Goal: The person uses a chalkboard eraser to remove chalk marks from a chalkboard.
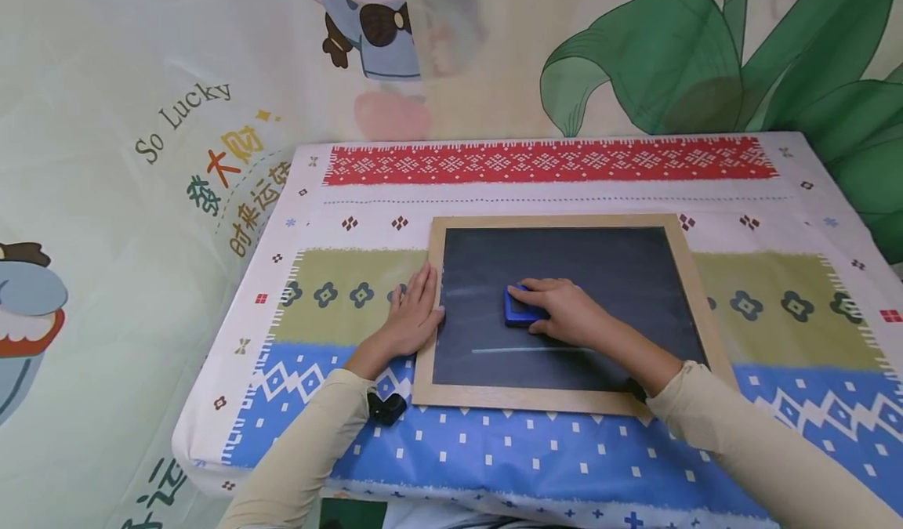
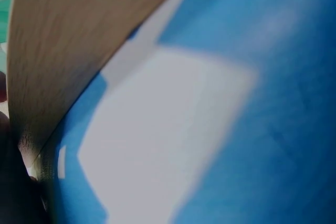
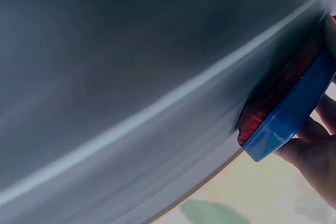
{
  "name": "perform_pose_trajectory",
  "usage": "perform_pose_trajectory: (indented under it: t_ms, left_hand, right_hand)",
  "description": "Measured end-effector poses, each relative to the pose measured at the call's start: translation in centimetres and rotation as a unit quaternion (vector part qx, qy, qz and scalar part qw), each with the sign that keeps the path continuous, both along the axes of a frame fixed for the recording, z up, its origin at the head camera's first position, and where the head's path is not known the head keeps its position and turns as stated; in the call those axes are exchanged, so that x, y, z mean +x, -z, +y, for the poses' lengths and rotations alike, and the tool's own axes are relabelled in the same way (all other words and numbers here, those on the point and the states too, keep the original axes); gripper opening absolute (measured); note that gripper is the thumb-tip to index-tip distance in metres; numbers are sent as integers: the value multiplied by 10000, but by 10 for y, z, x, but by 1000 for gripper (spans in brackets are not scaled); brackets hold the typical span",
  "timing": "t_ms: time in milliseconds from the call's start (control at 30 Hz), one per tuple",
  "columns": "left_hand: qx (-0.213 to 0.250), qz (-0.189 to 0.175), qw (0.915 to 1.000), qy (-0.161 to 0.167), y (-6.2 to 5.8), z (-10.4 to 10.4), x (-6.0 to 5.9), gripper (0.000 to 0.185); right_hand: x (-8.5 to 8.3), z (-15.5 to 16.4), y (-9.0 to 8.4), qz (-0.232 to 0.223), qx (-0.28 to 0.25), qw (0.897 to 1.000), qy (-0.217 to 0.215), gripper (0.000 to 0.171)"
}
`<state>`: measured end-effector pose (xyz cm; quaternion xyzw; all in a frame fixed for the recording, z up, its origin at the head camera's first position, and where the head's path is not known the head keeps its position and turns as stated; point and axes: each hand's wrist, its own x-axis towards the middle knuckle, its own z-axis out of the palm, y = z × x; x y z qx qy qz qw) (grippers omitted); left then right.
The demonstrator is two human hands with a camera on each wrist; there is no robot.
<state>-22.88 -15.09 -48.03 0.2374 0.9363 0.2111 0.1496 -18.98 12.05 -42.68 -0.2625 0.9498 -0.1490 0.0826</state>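
Note:
A wood-framed chalkboard (image 1: 564,278) lies on the table, with a chalk line (image 1: 529,349) across its lower part and faint smears at its left. My right hand (image 1: 574,309) grips a blue chalkboard eraser (image 1: 518,309) near the board's middle, above that line. In the right wrist view the eraser (image 3: 289,114) shows a dark red felt underside against the board, and the white chalk line (image 3: 157,100) runs beside it. My left hand (image 1: 412,313) rests on the left side of the wooden frame (image 1: 426,356), fingers straight. The left wrist view shows the wooden frame (image 2: 68,35) close up.
A patterned cloth (image 1: 494,451) in red, white, green and blue covers the table. Behind and to the left hangs a printed curtain (image 1: 212,27) with lettering and large leaves. A small black device (image 1: 386,409) sits at my left wrist.

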Motion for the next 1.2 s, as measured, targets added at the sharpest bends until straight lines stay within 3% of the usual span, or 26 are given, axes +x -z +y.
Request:
perform_pose_trajectory:
  t_ms: [267,400,567,933,1200]
  left_hand:
    - [-96,72,9999,46,0,-1,2,61]
    - [-38,-6,10000,28,-1,0,4,60]
    - [-2,16,10000,56,-3,-1,4,59]
    - [12,-121,9998,128,-3,-6,5,59]
    - [-33,13,10000,37,-2,-3,6,60]
  right_hand:
    - [-8,-51,-4,13,195,9980,-593,60]
    - [-10,-69,-3,-178,258,9977,-603,61]
    - [-11,-84,-2,-103,270,9972,-684,61]
    - [-7,-92,-1,-142,139,9986,-489,62]
    - [-5,-88,-1,-38,47,9990,-440,61]
